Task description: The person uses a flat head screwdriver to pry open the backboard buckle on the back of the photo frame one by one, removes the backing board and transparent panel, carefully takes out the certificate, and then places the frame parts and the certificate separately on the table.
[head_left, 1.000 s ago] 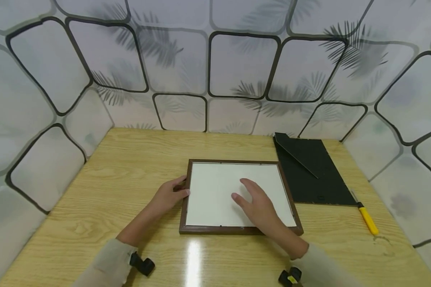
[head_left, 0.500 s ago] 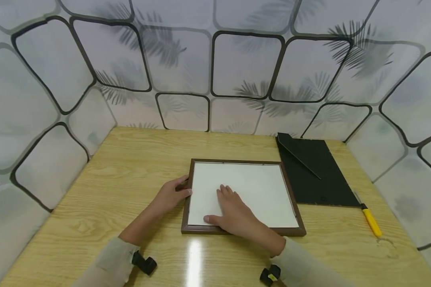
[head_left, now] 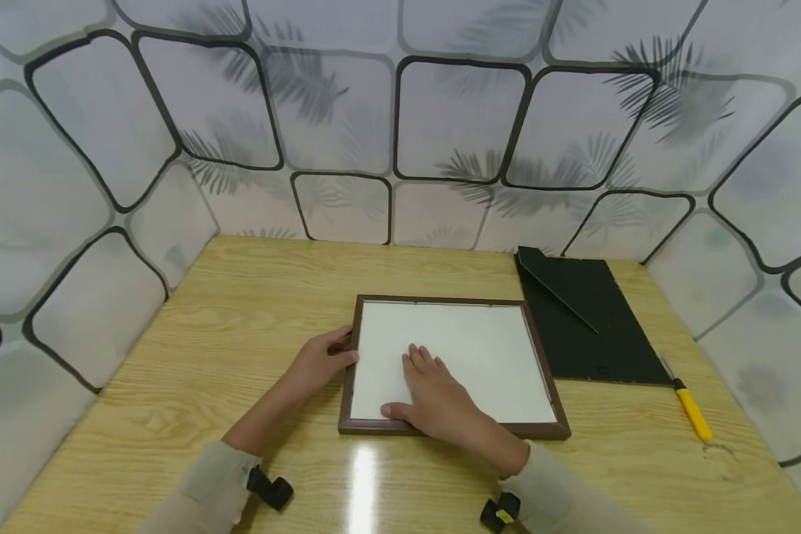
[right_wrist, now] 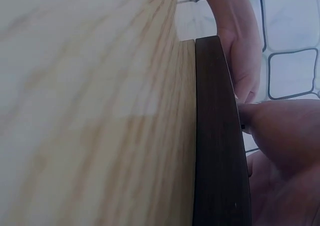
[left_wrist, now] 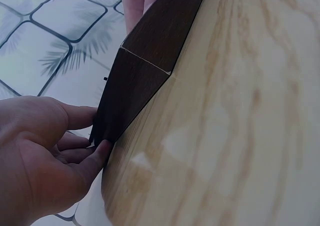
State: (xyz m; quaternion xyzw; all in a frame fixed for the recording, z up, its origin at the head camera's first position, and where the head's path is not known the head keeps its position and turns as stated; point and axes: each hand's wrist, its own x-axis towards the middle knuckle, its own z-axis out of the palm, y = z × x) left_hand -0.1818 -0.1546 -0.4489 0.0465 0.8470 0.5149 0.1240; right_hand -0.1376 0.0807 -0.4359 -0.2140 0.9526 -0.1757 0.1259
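A brown picture frame (head_left: 455,300) lies flat on the wooden table, with a white backing sheet (head_left: 480,356) set inside its rim. My left hand (head_left: 317,367) holds the frame's left side, thumb and fingers at the edge; the left wrist view shows this hand (left_wrist: 45,156) pinching the dark frame side (left_wrist: 145,51). My right hand (head_left: 440,397) rests palm down on the white sheet, left of its middle, fingers straight and thumb spread out. In the right wrist view, the frame's near side (right_wrist: 217,136) hides part of the right hand (right_wrist: 290,141).
A black backing board (head_left: 607,341) with a folded-out stand flap (head_left: 554,289) lies right of the frame, partly behind its corner. Near it is a yellow-handled tool (head_left: 694,415) with a thin metal shaft. A patterned wall (head_left: 454,119) rises behind the table (head_left: 274,274).
My right hand has moved left and down from over the sheet and now rests flat on it. My left hand has kept its hold on the frame's left side.
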